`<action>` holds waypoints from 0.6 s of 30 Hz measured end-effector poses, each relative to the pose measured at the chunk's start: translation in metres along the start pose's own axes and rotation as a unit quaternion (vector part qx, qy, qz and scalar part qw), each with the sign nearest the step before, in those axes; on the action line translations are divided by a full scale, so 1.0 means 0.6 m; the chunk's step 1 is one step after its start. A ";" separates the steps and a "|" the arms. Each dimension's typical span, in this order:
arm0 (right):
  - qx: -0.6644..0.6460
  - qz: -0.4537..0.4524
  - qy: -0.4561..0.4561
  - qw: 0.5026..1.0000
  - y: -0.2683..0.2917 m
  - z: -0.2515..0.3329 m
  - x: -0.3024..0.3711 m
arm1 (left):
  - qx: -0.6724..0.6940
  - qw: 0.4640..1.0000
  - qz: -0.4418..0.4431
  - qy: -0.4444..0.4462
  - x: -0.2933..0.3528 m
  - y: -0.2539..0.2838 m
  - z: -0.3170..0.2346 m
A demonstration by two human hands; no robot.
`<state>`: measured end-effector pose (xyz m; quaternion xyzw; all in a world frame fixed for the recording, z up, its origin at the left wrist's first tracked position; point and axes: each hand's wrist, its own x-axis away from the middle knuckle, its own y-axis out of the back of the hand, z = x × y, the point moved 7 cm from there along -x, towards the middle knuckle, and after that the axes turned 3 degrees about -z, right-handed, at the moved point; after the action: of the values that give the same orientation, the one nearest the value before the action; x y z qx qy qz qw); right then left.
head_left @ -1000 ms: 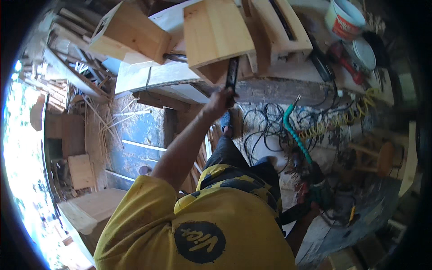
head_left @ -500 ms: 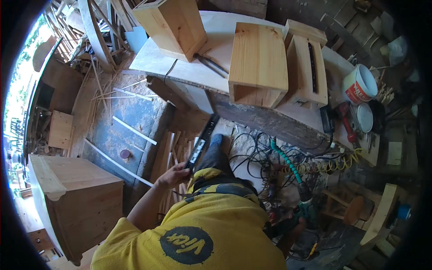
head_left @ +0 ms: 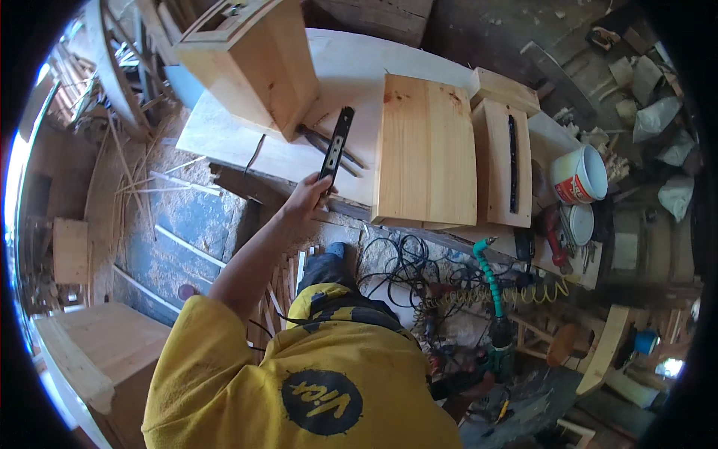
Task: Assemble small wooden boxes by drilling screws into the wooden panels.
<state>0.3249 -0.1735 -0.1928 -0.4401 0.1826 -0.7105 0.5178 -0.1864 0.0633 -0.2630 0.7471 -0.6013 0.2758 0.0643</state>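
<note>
My left hand [head_left: 307, 196] is closed around one end of a black metal drawer slide [head_left: 339, 142], raised over the workbench's near edge. The slide points up and away, between two wooden boxes. Low on the right, my right hand [head_left: 479, 389] grips a green drill [head_left: 502, 355], partly in shadow. From its front a flexible green shaft [head_left: 490, 278] rises to a small bit. Beyond the slide lies a dark long-handled tool [head_left: 318, 140] on the bench. A pine box [head_left: 426, 150] stands right of the slide, and a narrower one [head_left: 490, 179] carries a black slide on top.
On the workbench [head_left: 359, 56], a tall box [head_left: 262, 71] stands at the left. A white bucket [head_left: 587, 176] and a red tool [head_left: 552, 236] sit at its right end. Black cables [head_left: 396, 266] and a yellow coiled hose [head_left: 523, 298] tangle below. A wooden cabinet [head_left: 105, 344] is at lower left.
My left hand has lifted the drawer slide from beside my leg up and forward over the workbench edge. My right hand still holds the drill low; the view has shifted.
</note>
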 end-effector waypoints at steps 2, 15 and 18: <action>0.005 -0.041 -0.002 0.999 -0.033 -0.019 0.007 | 0.028 1.000 -0.006 -0.005 -0.074 -0.004 -0.010; -0.041 -0.001 0.167 0.985 -0.070 -0.037 0.060 | -0.081 0.993 -0.005 0.082 -0.114 0.008 -0.004; -0.036 -0.012 0.171 0.985 -0.064 -0.020 0.028 | -0.132 0.986 -0.035 0.093 -0.071 0.016 -0.018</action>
<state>0.2920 -0.1758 -0.1646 -0.3328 0.2881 -0.7746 0.4541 -0.2045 0.1022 -0.2770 0.7237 -0.5974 0.2598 0.2277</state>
